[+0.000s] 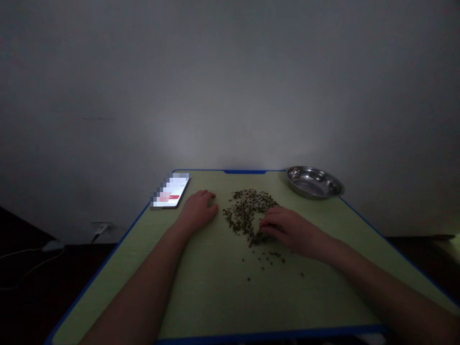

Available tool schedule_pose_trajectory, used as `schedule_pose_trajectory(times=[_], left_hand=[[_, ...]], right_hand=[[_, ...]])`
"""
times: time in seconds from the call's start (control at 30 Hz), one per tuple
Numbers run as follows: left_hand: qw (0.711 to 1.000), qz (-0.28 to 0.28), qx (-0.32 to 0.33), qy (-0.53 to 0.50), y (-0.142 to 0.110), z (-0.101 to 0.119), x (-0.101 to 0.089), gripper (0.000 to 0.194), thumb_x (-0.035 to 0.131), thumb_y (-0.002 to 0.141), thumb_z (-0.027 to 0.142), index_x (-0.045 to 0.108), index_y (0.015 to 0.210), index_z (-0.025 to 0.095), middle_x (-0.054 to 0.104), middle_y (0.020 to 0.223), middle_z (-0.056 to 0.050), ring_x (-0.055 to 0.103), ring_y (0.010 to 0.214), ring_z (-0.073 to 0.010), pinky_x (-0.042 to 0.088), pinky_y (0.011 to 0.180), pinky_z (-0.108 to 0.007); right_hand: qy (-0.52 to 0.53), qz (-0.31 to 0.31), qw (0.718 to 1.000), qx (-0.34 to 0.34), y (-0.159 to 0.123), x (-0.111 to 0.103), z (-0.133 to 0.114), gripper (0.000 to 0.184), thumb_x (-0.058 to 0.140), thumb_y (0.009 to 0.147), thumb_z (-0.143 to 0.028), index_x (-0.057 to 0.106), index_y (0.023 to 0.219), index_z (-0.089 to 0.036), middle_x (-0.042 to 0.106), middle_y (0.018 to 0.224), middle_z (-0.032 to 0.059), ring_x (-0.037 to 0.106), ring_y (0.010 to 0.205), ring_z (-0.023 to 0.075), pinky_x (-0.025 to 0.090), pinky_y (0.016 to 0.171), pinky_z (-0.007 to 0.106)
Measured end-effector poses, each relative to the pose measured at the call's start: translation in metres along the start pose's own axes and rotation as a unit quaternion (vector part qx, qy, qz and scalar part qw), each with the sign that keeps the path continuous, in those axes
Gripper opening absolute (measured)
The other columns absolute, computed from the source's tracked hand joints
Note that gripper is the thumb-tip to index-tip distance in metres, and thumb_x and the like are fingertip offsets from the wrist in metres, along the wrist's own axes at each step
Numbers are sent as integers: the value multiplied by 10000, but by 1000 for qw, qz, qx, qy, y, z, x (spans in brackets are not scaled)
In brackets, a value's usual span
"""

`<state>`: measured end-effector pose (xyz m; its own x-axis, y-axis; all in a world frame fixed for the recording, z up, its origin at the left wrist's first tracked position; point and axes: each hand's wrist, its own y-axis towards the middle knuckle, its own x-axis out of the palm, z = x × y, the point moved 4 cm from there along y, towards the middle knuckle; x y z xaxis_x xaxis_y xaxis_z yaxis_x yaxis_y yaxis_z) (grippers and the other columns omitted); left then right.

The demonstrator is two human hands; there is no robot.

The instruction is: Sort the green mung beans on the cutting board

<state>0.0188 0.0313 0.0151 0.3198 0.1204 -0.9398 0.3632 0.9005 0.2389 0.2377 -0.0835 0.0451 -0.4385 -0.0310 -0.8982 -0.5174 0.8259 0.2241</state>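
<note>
A loose spread of small dark seed-like grains (240, 215) lies on the pale green tabletop, with a few stray ones nearer to me. My right hand (287, 229) is at the right side of the spread, its fingers bent and brought together among the grains; whatever is between the fingertips is too small to make out. To the left of the grains, my left hand (199, 210) rests on the table, thumb apart from the fingers, holding nothing and not touching the spread.
A shallow shiny metal bowl (314, 183) stands at the table's back right corner. At the back left lies a phone (172, 190) with its screen lit. Blue edging borders the table (215, 297), whose far side is by a grey wall. A wall socket with cables (102, 229) is at left.
</note>
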Motion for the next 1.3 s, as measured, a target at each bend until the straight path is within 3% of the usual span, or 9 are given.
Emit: schedule_pose_trajectory(times=[0.6,0.8,1.1,1.3], left_hand=[[1000,-10,-12,14,-1,3,-2,404,465,805,304,602,1145,133,592,1212,-127,530,1141,-252,382,1020,-379],[1000,-7,-10,13,0,2,-2,403,468,809,298,603,1148,127,599,1203,-126,535,1136,-250,382,1019,-369],[1000,0,-9,16,1,-2,2,402,477,801,299,603,1144,131,595,1213,-126,526,1148,-251,384,1017,-371],[1000,-5,-6,14,0,1,0,407,470,807,297,598,1154,125,591,1217,-127,531,1138,-248,382,1018,-369]], right_hand=[[-7,2,1000,8,4,1,-6,185,480,891,-114,643,821,-167,628,812,49,554,791,170,417,728,292],[21,-9,1000,-20,3,6,-10,166,493,901,-156,637,820,-174,637,794,34,554,775,157,413,728,278],[-5,20,999,33,2,6,-2,161,509,881,-140,648,808,-176,625,785,34,544,736,153,394,686,270],[8,4,1000,18,2,8,-14,168,505,879,-137,642,787,-165,627,761,30,550,730,150,390,688,261]])
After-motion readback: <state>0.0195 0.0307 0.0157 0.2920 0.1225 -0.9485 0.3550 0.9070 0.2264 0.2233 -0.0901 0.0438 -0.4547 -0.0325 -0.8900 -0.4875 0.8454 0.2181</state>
